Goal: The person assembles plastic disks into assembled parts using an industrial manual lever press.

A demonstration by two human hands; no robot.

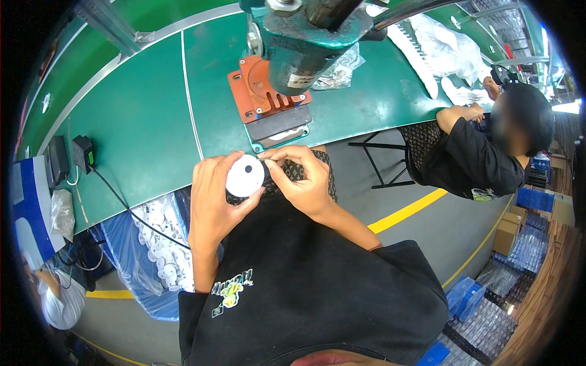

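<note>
In front of my body, just off the table's near edge, I hold a white round disc (239,182) with a small black hole near its middle. My left hand (210,192) is closed around its left side, thumb below and fingers above. At the disc's right edge my right hand (304,183) pinches with thumb and forefinger. Something small and dark shows between those fingertips, too small to make out. Straight ahead stands a green press (305,55) above an orange metal fixture (256,91) with a dark block at its front.
Below the green table (140,122) on the left, a blue-lined bin (155,244) holds many white parts. A black cable (131,210) hangs over the table edge. Clear plastic bags (448,46) and a white strip lie at the far right. A co-worker (488,140) sits on the right.
</note>
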